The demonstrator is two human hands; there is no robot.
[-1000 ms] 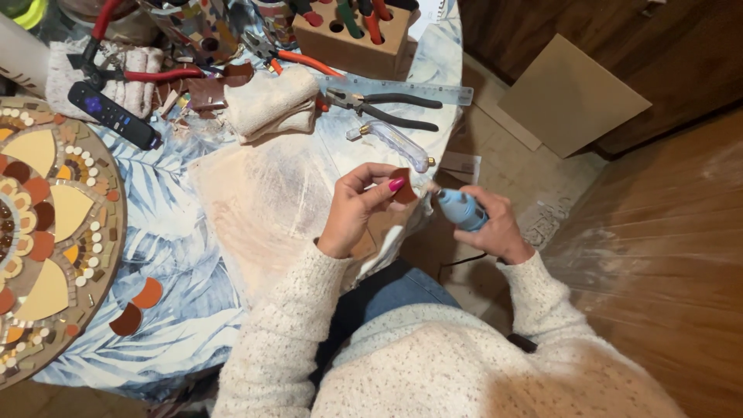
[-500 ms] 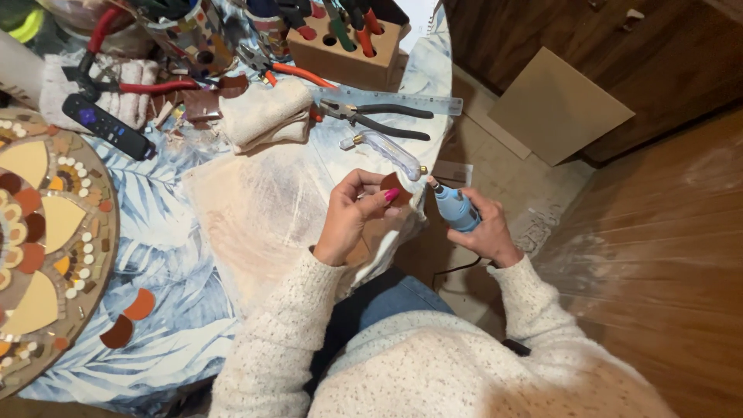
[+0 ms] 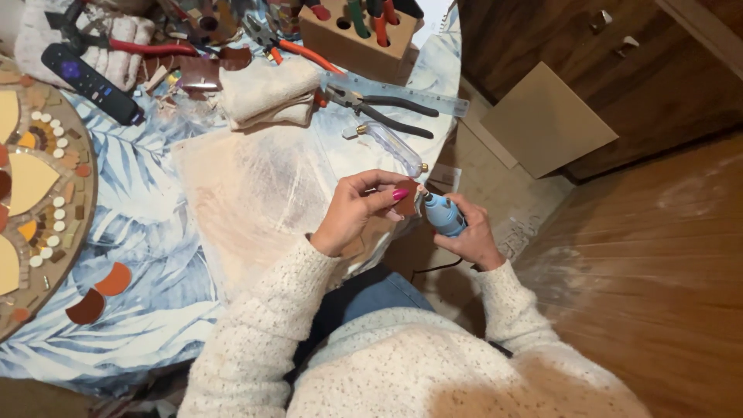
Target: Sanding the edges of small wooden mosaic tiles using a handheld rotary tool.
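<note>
Tabletop's edge: left hand (image 3: 357, 207) pinches tile (image 3: 406, 206) (brown).

Tool tip meets the tile piece; the view slides up and to the right.

The right hand (image 3: 463, 232) brings the blue rotary tool (image 3: 443, 214) in from just beside the brown tile piece (image 3: 407, 203) until its tip touches the piece's edge, pinched in the left hand (image 3: 357, 207) near frame centre. The round mosaic (image 3: 39, 193) slips further off the left edge, the wooden tool block (image 3: 352, 35) is cut by the top edge, and more of the dark cabinet (image 3: 619, 70) shows at upper right.
</note>
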